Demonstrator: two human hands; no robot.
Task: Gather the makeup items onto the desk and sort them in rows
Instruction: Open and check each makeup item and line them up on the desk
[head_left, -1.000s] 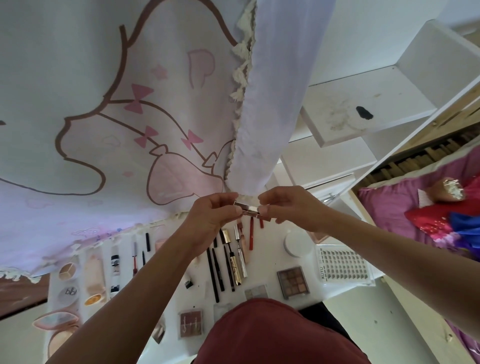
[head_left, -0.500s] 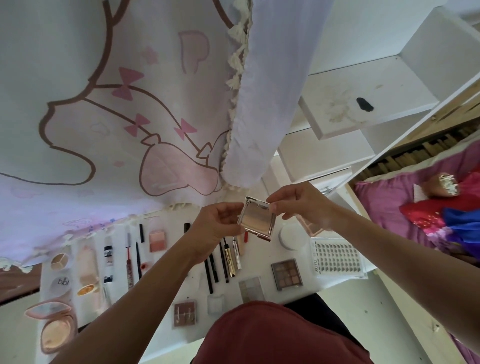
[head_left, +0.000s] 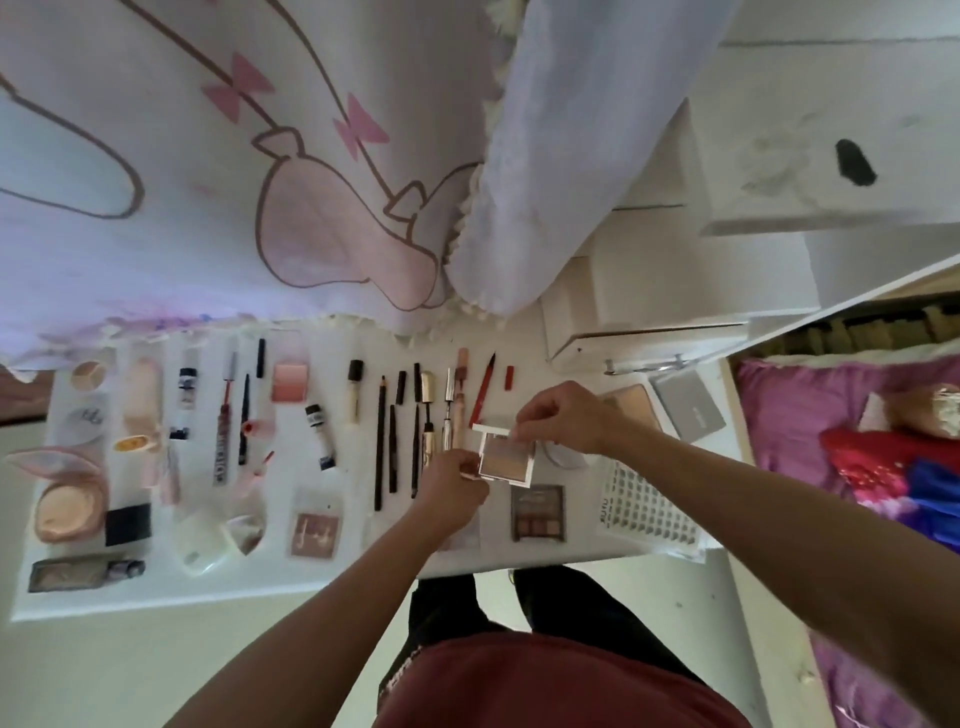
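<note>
Fingers of the left hand and right hand pinch the square compact at opposite edges.

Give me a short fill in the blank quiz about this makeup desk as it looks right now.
1. The left hand and right hand hold one small compact, and its lid is ____.
2. The white grid tray lies to the ____ of the dark eyeshadow palette.
3. The bows on the curtain are ____.
Missing words: open; right; pink.
</note>
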